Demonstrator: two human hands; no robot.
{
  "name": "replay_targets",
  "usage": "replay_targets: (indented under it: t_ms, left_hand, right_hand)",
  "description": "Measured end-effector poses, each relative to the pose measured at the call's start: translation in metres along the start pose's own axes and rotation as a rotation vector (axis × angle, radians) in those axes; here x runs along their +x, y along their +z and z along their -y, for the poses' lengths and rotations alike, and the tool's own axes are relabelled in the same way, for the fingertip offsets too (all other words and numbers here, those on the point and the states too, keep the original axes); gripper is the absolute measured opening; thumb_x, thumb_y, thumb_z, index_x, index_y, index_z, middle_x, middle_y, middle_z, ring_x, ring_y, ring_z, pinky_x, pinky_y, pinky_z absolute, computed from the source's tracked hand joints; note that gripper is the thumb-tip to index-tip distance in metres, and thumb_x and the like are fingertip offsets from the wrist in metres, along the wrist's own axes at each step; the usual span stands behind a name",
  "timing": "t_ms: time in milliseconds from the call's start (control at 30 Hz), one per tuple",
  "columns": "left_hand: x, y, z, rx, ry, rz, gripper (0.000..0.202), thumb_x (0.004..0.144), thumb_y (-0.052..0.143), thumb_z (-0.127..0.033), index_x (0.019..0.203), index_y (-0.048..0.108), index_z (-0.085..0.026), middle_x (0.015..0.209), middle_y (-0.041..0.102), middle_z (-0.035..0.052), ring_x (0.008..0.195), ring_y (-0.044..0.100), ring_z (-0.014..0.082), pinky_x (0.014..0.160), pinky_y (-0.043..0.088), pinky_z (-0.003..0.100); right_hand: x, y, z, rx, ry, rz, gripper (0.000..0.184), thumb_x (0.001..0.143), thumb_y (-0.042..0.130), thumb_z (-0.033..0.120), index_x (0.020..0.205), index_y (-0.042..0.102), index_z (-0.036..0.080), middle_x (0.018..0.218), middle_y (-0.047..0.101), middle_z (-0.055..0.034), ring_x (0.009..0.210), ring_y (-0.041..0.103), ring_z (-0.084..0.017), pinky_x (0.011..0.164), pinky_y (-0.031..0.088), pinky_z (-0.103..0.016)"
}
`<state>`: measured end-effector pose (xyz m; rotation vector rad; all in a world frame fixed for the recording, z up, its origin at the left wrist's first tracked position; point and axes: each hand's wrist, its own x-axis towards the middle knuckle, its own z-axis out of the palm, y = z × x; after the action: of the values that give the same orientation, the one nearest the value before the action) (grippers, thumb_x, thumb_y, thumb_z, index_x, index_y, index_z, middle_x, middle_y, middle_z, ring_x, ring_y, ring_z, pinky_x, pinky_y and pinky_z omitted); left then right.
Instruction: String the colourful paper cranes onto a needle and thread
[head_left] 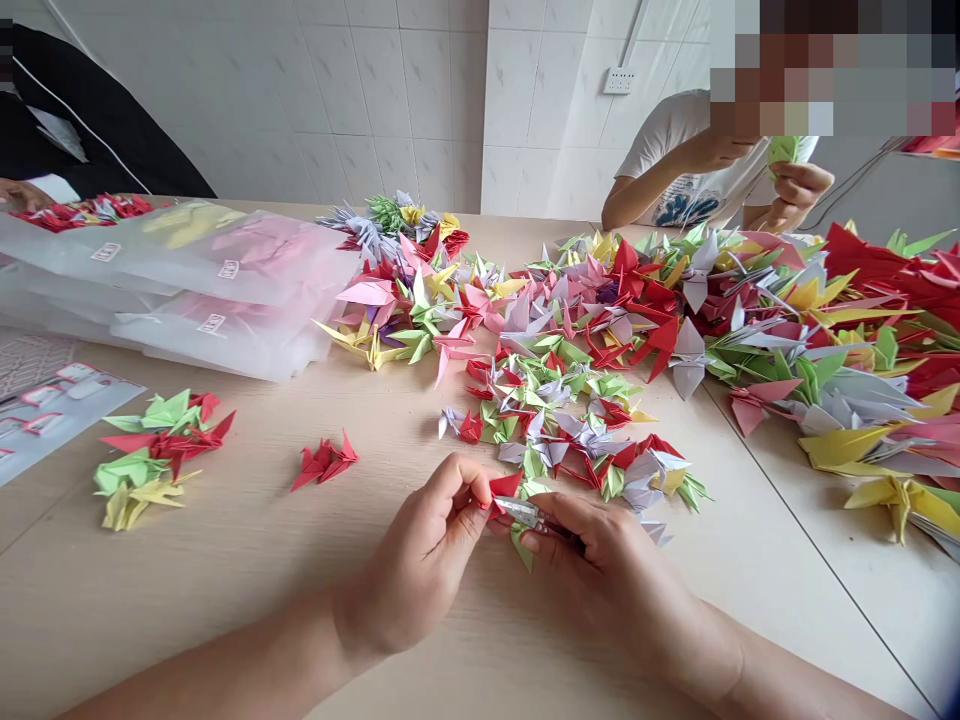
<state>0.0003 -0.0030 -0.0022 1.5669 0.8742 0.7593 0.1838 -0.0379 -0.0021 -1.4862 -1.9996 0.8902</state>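
Observation:
My left hand [424,560] pinches a small red paper crane [505,487] between thumb and fingertips. My right hand [607,570] grips metal tweezers [529,515] whose tips meet the red crane; a green paper piece [521,545] sticks out beneath the fingers. Both hands hover over the light wooden table [247,560], right at the near edge of a heap of small cranes [570,420] in red, green and white.
Larger colourful cranes [750,310] pile up across the back and right. Clear plastic bags [195,280] lie at the left, with a small crane cluster [157,450] and a lone red crane pair [326,462] in front. Another person [705,170] sits opposite; a dark sleeve [82,120] is far left.

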Motion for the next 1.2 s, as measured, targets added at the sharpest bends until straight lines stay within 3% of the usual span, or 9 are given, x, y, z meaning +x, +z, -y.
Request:
replay_targets:
  t_ms: [333,567,833,1200]
  left_hand:
    - [0.0003,0.0011,-0.0019,-0.114,-0.01,0.0,0.011,0.09,0.039,-0.023,0.08,0.04,-0.021,0.09,0.055,0.0021,0.083,0.05,0.0136,0.075,0.04,0.026]
    - [0.0008,0.0008,0.0,-0.142,-0.006,0.011,0.011,0.09,0.04,-0.024,0.08,0.039,-0.021,0.082,0.049,-0.0002,0.081,0.048,0.0126,0.076,0.04,0.026]
    - [0.0006,0.0004,-0.0023,-0.14,-0.027,0.001,0.012,0.09,0.04,-0.024,0.078,0.039,-0.02,0.079,0.048,-0.0004,0.091,0.047,0.015,0.077,0.038,0.026]
    - [0.0015,0.001,0.0001,-0.199,-0.03,-0.006,0.011,0.09,0.04,-0.024,0.08,0.039,-0.02,0.081,0.049,-0.0002,0.077,0.047,0.0122,0.073,0.04,0.026]
  right_hand:
    - [-0.0002,-0.001,0.0005,0.057,-0.018,0.0,0.014,0.088,0.045,0.021,0.074,0.044,0.019,0.061,0.043,0.0049,0.055,0.035,-0.009,0.05,0.028,-0.019]
    - [-0.0006,0.0012,-0.0003,0.045,0.011,0.005,0.025,0.088,0.046,0.023,0.066,0.034,0.019,0.058,0.036,0.0058,0.053,0.03,-0.008,0.048,0.025,-0.02]
    - [0.0003,-0.0009,0.0006,0.032,-0.01,0.026,0.024,0.09,0.042,0.024,0.068,0.034,0.019,0.06,0.037,0.0046,0.054,0.031,-0.009,0.049,0.026,-0.021]
    - [-0.0006,-0.0008,0.0015,0.058,0.043,0.034,0.025,0.088,0.043,0.025,0.066,0.031,0.02,0.06,0.035,0.0044,0.055,0.03,-0.01,0.05,0.026,-0.021]
